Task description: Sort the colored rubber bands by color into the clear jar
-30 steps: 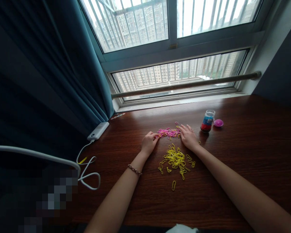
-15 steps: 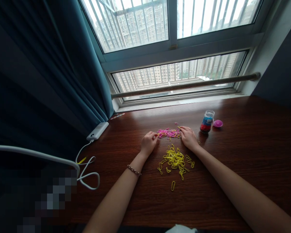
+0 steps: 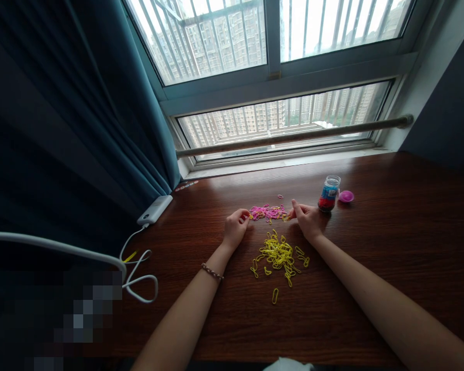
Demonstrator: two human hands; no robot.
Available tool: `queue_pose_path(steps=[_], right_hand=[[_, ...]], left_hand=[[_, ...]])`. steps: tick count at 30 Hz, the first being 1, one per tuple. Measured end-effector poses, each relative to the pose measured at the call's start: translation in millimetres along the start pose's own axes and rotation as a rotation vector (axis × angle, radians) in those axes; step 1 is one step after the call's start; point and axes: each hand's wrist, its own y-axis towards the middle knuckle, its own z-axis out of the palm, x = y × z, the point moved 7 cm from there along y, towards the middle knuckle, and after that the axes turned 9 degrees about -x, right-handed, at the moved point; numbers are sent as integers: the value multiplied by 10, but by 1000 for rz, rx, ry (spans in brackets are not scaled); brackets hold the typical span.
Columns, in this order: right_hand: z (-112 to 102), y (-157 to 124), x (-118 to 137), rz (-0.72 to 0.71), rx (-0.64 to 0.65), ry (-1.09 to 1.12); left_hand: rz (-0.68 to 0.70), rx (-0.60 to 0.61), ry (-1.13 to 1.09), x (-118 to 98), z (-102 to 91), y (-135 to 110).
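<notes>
A heap of small pink loops lies on the dark wooden desk, with a heap of yellow loops nearer me. My left hand rests curled at the left end of the pink heap, its fingertips touching the loops. My right hand is at the right end, thumb and fingers pinched on a small loop whose colour I cannot make out. One yellow loop lies apart, closer to me.
A small glass jar stands open right of my right hand, its pink lid beside it. A white power bank with a coiled white cable lies at the left by the blue curtain. The window sill runs along the back.
My right hand went from lying flat by the pink heap to a raised pinch at the heap's right end. The left hand has barely moved.
</notes>
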Motion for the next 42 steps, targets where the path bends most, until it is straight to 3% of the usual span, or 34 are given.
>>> queue_pose_path(steps=[3, 5, 8, 14, 23, 26, 33, 42], right_hand=[[142, -81, 26, 61, 207, 143], [169, -106, 37, 83, 245, 182], [101, -75, 36, 71, 142, 144], [-40, -8, 83, -89, -55, -111], [4, -8, 34, -88, -11, -119], [8, -2, 3, -82, -11, -138], [22, 9, -1, -133, -4, -342], [194, -11, -37, -220, 165, -408]], left_hand=[[-5, 3, -14, -1, -4, 8], [4, 8, -18, -5, 0, 13], [26, 24, -38, -24, 14, 17], [101, 136, -168, -227, 80, -22], [211, 268, -205, -553, 186, -188], [206, 250, -192, -524, 176, -182], [131, 4, 111, -361, 68, -77], [63, 162, 154, -191, 290, -100]])
